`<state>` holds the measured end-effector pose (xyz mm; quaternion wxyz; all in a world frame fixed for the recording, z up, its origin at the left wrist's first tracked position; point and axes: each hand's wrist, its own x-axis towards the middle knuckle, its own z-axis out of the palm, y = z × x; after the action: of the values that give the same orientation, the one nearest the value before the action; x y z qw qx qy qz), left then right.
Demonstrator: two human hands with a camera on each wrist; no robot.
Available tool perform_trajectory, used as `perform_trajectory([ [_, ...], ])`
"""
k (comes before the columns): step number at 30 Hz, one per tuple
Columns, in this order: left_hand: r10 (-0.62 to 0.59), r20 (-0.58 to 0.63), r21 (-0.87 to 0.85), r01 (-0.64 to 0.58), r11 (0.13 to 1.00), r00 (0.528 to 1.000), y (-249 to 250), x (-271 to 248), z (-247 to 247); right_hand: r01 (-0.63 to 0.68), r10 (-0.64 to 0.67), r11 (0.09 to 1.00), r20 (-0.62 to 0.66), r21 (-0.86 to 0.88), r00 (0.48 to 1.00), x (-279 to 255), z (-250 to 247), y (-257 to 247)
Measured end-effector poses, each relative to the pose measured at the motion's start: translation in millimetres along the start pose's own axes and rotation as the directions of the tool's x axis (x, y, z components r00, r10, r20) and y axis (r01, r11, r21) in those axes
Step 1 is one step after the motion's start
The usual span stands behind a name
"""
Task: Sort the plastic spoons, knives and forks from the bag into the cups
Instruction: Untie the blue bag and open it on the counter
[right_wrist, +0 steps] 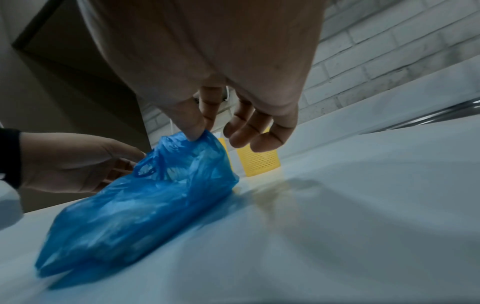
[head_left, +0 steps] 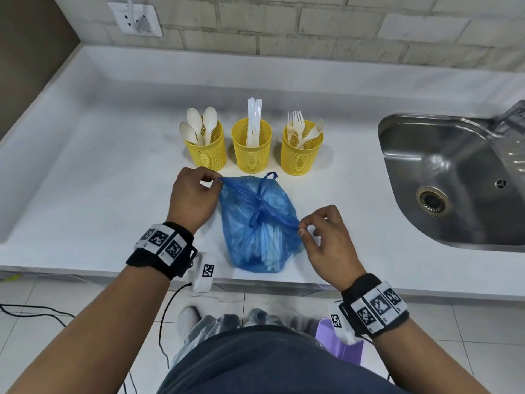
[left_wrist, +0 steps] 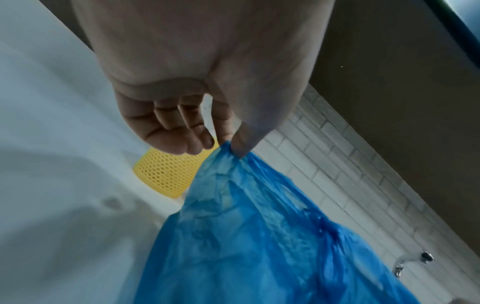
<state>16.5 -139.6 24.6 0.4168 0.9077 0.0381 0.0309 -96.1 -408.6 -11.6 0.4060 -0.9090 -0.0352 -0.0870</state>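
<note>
My right hand (head_left: pixel 326 240) reaches in low over the surface (head_left: pixel 99 194), its grip pinching one stretched handle of the blue bag (head_left: pixel 255 223) between thumb and forefinger. My left hand (head_left: pixel 191 194) pinches the opposite handle. The knotted bag lies just before three yellow cups (head_left: pixel 250 155).

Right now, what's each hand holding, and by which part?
Both pinch the blue bag: left hand a handle end at its far-left corner, right hand a handle end on its right side.
</note>
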Motion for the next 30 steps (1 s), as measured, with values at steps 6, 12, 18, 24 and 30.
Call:
perform_trajectory([
  [6, 0.128, 0.216, 0.181, -0.169, 0.969, 0.968, 8, -16, 12, -0.076, 0.084, 0.994, 0.117, -0.073, 0.99, 14, 6, -26],
  [12, 0.263, 0.135, 0.25, -0.289, 0.924, 0.955, 26, -6, 15, 0.031, 0.001, 0.975, 0.145, -0.221, 0.989, 33, 20, -48],
  [18, 0.23, -0.006, 0.072, -0.229, 0.971, 0.973, 57, 15, -7, 0.239, -0.239, 0.97, -0.004, 0.054, 0.971, 11, 7, -59],
  [24, 0.058, -0.093, -0.119, -0.069, 0.99, 0.994, 84, 38, -35, 0.34, -0.347, 0.938, 0.13, 0.071, 0.929, -28, -16, -63],
  [30, 0.059, 0.108, -0.181, -0.039, 0.983, 0.992, 95, 34, -52, 0.384, -0.375, 0.923, 0.29, 0.025, 0.881, -53, -42, -59],
])
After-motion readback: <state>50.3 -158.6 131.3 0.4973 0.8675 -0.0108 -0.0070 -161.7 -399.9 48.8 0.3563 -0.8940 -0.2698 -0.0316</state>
